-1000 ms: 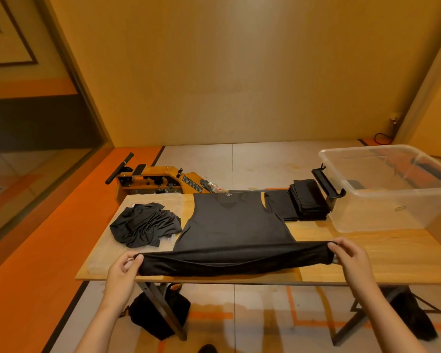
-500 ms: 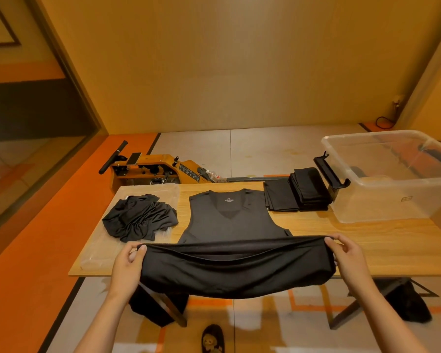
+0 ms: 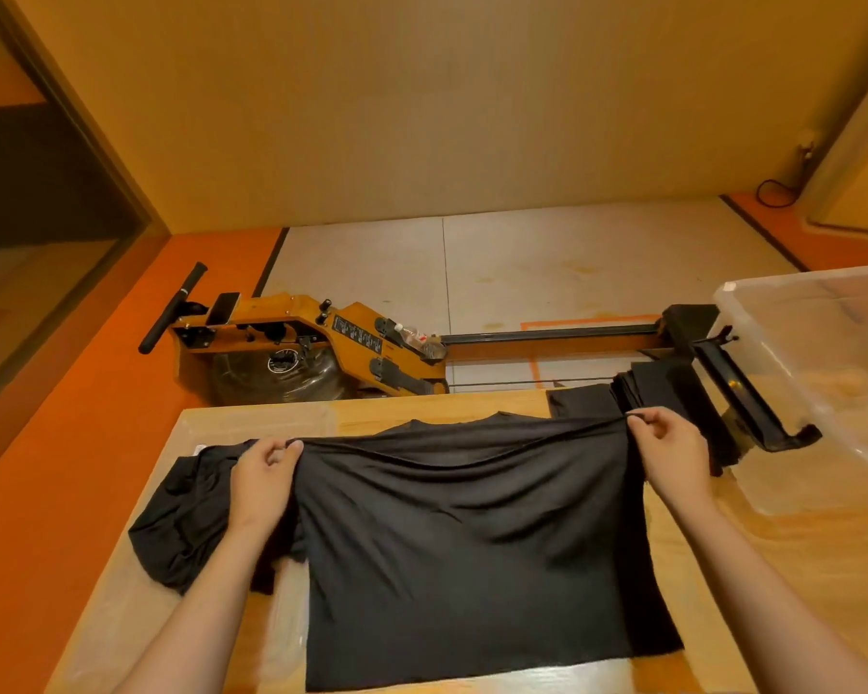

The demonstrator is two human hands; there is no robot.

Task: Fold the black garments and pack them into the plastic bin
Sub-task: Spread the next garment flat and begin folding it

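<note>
Forearms stretch forward over the light wooden table. The left hand pinches the far left corner of the spread black fabric garment with curled fingers, and the right hand pinches the far right corner likewise. The top edge is raised between them, the rest lying flat. A crumpled black garment lies under the left wrist. Folded black garments sit far right, near the clear plastic bin. Behind the table, an orange rowing machine stands on the floor before a tan wall.
</note>
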